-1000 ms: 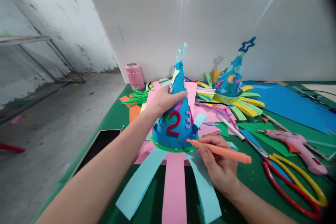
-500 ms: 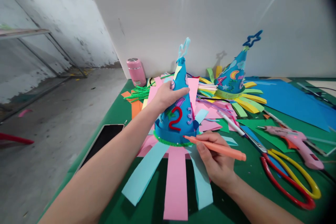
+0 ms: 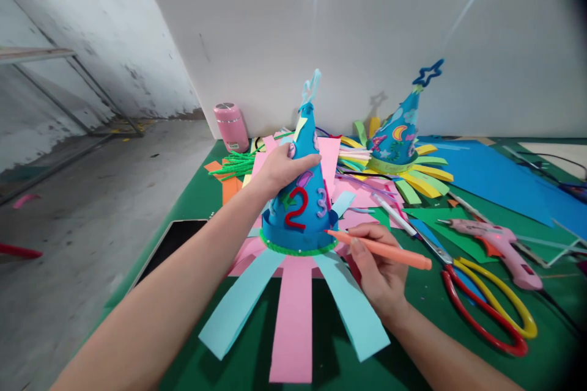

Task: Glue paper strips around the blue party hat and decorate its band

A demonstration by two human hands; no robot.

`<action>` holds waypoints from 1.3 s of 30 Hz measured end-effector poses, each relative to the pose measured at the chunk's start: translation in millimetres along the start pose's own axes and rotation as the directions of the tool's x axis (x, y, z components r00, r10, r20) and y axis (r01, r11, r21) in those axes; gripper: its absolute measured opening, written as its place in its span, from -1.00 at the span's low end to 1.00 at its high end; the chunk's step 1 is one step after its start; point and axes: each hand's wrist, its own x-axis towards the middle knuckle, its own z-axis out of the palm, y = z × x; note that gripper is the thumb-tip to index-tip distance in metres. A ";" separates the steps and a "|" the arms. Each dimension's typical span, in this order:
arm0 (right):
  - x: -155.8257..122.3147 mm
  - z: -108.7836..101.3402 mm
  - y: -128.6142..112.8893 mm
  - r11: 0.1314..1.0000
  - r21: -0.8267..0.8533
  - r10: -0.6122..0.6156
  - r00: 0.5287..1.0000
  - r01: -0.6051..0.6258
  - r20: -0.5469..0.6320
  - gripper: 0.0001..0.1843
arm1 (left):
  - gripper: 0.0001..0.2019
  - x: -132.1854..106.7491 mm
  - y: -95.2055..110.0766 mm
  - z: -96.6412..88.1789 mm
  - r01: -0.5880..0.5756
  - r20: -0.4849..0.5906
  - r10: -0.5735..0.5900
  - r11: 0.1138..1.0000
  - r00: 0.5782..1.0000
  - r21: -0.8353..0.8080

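A blue paper cone hat point(image 3: 309, 198) stands upright before me, with a red 2, a purple 3 and a pale blue pipe-cleaner shape at its tip. My left hand point(image 3: 287, 165) is wrapped round its upper half. Around its base runs a blue paper band point(image 3: 293, 239) with a green trim, and pink and light blue paper strips point(image 3: 293, 317) fan outward. My right hand point(image 3: 380, 269) grips an orange marker point(image 3: 389, 252), whose tip points left at the band's right side. Whether the tip touches the band I cannot tell.
A second decorated cone hat point(image 3: 397, 134) stands behind to the right. Open scissors point(image 3: 452, 263) and a pink glue gun point(image 3: 499, 244) lie right of my hand. A phone point(image 3: 172, 244) lies left, near a pink bottle point(image 3: 232, 128) and green pipe cleaners point(image 3: 238, 165).
The marker tip has shifted slightly up and away from the lower band. My right hand has moved a little right of the hat. The whole view has shifted slightly.
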 end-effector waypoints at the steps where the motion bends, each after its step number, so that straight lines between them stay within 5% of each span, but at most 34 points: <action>1: 1.1 -1.4 -0.5 1.000 -0.005 -0.006 1.000 0.006 0.006 -0.88 | -0.63 -0.2 0.5 -1.2 0.011 0.006 -0.011 1.000 1.000 -0.008; 11: 5.9 -7.4 -17.9 0.998 -0.018 -0.059 0.989 0.062 0.138 -0.91 | -0.55 1.1 9.0 -3.2 0.061 0.188 -0.033 0.988 0.982 -0.142; 23: -2.8 -2.9 -3.6 0.998 -0.068 0.016 0.998 -0.012 0.062 -0.94 | -0.57 7.0 -8.3 -2.4 0.077 0.189 -0.043 0.981 0.981 -0.178; 39: -4.2 3.0 -7.8 0.989 -0.138 -0.036 0.987 0.058 0.157 -0.89 | -0.58 7.7 -9.2 -1.2 0.055 0.181 -0.022 0.982 0.983 -0.179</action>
